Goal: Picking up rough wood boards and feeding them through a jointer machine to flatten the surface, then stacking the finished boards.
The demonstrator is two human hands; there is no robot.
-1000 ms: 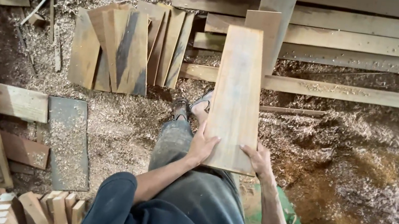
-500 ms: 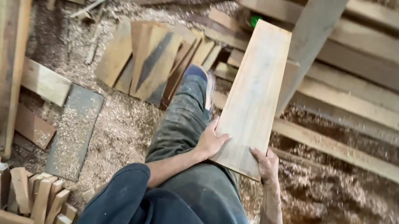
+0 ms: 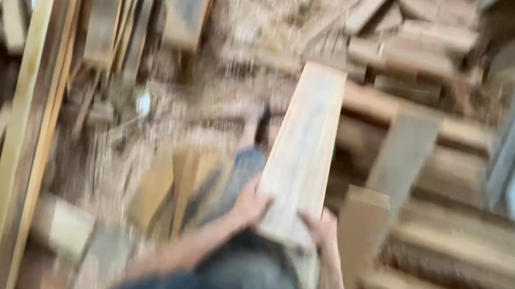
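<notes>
Both hands grip the near end of a pale plank [image 3: 302, 154], the left hand [image 3: 251, 205] curled round its left edge and the right hand [image 3: 323, 229] clasping the right corner. The plank's long axis runs away from the person, its far end pointing up the view and leaning slightly right, above the sawdust floor [image 3: 247, 29]. Stacked boards [image 3: 417, 59] lie beyond, everything blurred.

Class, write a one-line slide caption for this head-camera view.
Both hands, left and right, grip a pale wooden plank above a sawdust-strewn floor.
</notes>
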